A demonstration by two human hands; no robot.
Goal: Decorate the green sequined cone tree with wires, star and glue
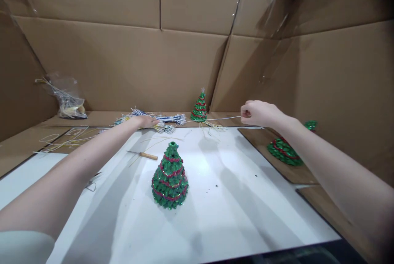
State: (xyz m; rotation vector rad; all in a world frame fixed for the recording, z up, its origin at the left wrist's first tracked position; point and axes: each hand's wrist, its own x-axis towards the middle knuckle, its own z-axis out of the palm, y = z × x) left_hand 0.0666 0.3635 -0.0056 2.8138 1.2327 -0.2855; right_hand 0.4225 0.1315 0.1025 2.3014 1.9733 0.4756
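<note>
My left hand point(144, 121) reaches far forward and rests on a bundle of blue-and-white wires point(168, 119) at the back of the white table point(234, 198); its fingers press down on the bundle. My right hand point(257, 113) is closed in a pinch on one thin white wire point(215, 119) that stretches from the bundle to the fist. A green beaded tree with red bands point(170, 177), open at the top, stands on the table in front of me, between my arms.
A smaller finished tree with a star point(200, 108) stands at the back by the cardboard wall point(129, 63). A wooden-handled awl point(144, 155) lies near the bundle. A partial green tree point(285, 150) lies at right. A plastic bag of wires point(68, 99) sits back left.
</note>
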